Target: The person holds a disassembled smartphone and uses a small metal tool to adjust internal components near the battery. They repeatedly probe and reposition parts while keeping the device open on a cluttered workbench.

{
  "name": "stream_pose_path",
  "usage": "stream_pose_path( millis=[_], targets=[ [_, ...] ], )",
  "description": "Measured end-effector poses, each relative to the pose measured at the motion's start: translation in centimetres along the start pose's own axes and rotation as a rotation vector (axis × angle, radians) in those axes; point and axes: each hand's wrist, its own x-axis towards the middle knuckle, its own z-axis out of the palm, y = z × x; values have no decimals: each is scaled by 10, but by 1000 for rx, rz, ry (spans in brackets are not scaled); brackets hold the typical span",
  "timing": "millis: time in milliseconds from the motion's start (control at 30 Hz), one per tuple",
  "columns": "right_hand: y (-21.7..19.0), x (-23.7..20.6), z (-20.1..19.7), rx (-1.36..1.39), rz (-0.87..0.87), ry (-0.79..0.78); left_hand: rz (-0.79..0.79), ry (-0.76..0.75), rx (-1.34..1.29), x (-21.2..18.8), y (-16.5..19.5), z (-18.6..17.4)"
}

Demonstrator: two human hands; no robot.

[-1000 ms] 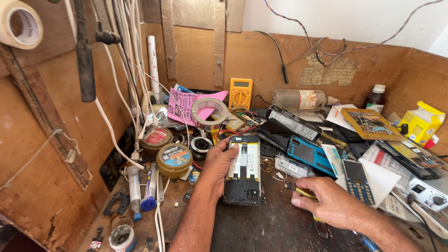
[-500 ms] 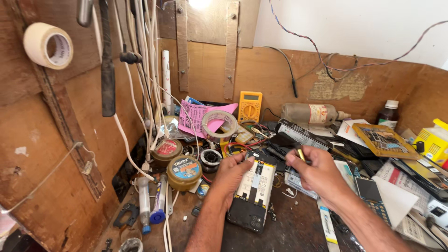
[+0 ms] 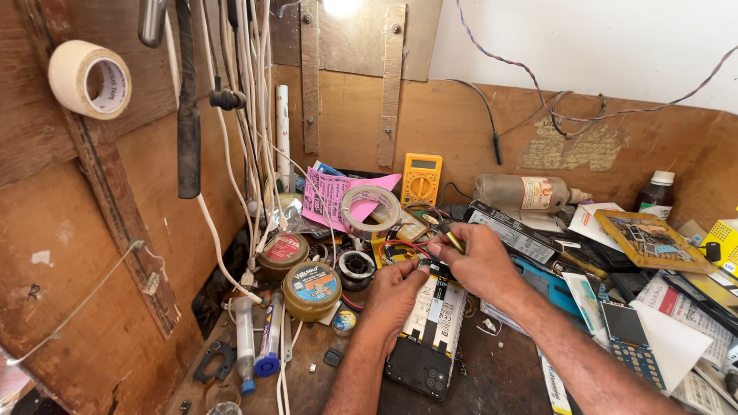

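Note:
An opened phone (image 3: 429, 338) with its back off lies on the dark workbench, near the front middle. My left hand (image 3: 393, 296) rests on the phone's left upper edge and holds it down. My right hand (image 3: 478, 261) hovers over the phone's top end, pinching a thin tool with a yellow grip (image 3: 450, 237) whose tip points toward the phone's top. Red and black wires (image 3: 400, 247) loop just behind the phone.
A yellow multimeter (image 3: 421, 178), a clear tape roll (image 3: 370, 211), pink paper and round tins (image 3: 310, 290) crowd the back left. Syringes (image 3: 246, 357) lie at the front left. Boxes, a bottle (image 3: 530, 194), phones and papers fill the right. Cables and a tape roll (image 3: 90, 78) hang on the left wall.
My right hand rose from the bench at the right, carrying the tool, and came over the phone's top end. The view tilted up and closer; my left hand stayed on the phone.

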Motion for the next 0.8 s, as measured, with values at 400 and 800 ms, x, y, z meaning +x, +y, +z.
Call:
stream_pose_path(
  millis=[400, 800],
  targets=[
    [-11, -12, 5, -90, -70, 17, 8, 11, 46, 4, -5, 1],
    [-20, -23, 7, -123, -128, 71, 18, 16, 128, 1, -6, 0]
  ],
)
